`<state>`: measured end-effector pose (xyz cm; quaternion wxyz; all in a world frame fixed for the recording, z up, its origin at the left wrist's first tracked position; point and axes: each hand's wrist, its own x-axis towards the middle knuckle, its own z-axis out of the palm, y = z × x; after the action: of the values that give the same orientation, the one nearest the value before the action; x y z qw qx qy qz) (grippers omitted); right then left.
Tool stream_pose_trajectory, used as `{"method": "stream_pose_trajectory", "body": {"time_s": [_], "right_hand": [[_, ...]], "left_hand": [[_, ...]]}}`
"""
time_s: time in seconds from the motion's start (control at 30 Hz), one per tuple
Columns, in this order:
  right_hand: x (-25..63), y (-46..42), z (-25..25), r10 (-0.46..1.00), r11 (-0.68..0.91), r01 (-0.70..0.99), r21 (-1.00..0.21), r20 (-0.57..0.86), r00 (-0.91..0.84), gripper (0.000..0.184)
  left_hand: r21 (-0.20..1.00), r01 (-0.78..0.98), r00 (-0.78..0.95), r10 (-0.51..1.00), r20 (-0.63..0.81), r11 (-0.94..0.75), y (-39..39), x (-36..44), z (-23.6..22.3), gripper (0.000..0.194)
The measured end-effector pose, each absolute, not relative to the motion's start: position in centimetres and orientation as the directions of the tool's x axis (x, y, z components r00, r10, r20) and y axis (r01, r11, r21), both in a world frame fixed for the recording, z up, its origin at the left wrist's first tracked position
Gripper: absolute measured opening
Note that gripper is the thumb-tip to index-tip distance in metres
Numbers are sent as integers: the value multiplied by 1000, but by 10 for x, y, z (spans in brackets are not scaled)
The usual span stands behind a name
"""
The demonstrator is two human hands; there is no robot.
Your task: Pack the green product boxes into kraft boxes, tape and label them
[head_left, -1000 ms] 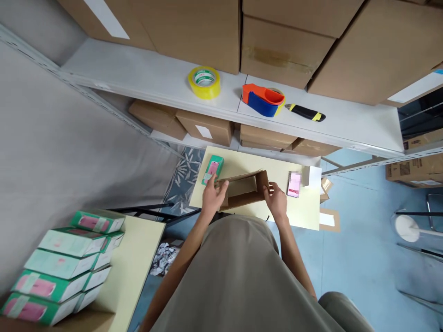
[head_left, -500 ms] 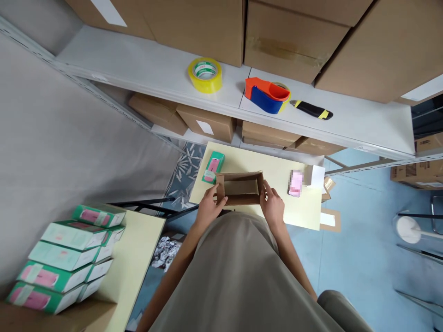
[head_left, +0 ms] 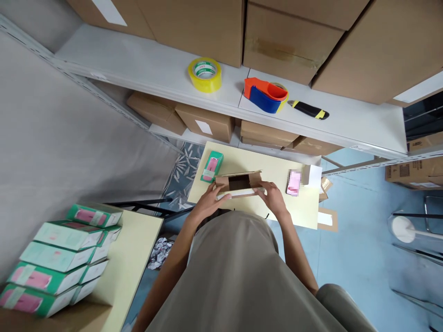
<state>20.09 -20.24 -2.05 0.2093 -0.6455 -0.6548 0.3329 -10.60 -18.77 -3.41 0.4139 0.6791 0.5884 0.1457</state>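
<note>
A small brown cardboard box (head_left: pixel 238 180) is held between my two hands over the near edge of the pale yellow table (head_left: pixel 242 161). Its inside faces up, and a pale strip runs along its near side. My left hand (head_left: pixel 209 201) grips the left end, fingers on the outside and thumb along the near side. At the right end, my right hand (head_left: pixel 272 198) holds the box with its thumb at the near edge. Just beyond my left hand lies a green and pink box (head_left: pixel 212 167). To the right, a pink packet (head_left: pixel 294 182) lies beside a white box (head_left: pixel 312 176).
Above the table, a grey shelf (head_left: pixel 138 71) carries yellow tape (head_left: pixel 205 75), a red and blue tape dispenser (head_left: pixel 265 95), a black and yellow cutter (head_left: pixel 309 110) and large cartons (head_left: pixel 284 46). Several green boxes (head_left: pixel 57 253) are stacked on a side table (head_left: pixel 138 235) at left.
The cardboard box has tilted in my hands, so its near side now shows a pale strip. My thumbs have shifted onto that near side. The view has moved slightly.
</note>
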Motion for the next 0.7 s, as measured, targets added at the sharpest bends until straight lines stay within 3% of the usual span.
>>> {"method": "stream_pose_trajectory", "body": {"time_s": [0.1,0.2,0.27,0.4,0.47,0.6,0.7], "right_hand": [[199,-191,-27,977,-196,711,-676,-197,82,54],[198,-187,-32,969,-230,736,-637,-222,111,80],[200,-189,-34,978,-168,762,-626,-203,49,76],[205,-198,-45,986,-74,771,-633,-162,-38,41],[207,-201,-54,990,-73,744,-664,-140,-28,34],[213,-202,-81,982,-182,661,-728,-168,85,34],[218,-199,-102,938,-348,496,-796,-298,179,52]], "left_hand": [[711,700,123,968,-217,71,-189,-104,-43,52],[679,726,3,986,-165,112,-188,-101,-50,70],[687,725,45,992,-117,48,-188,-102,-52,66],[745,666,122,991,-55,-41,-190,-107,-55,30],[788,615,110,993,-45,-32,-191,-108,-61,24],[805,591,96,985,-140,56,-191,-102,-85,14],[798,589,52,979,-195,128,-191,-95,-107,38]]}}
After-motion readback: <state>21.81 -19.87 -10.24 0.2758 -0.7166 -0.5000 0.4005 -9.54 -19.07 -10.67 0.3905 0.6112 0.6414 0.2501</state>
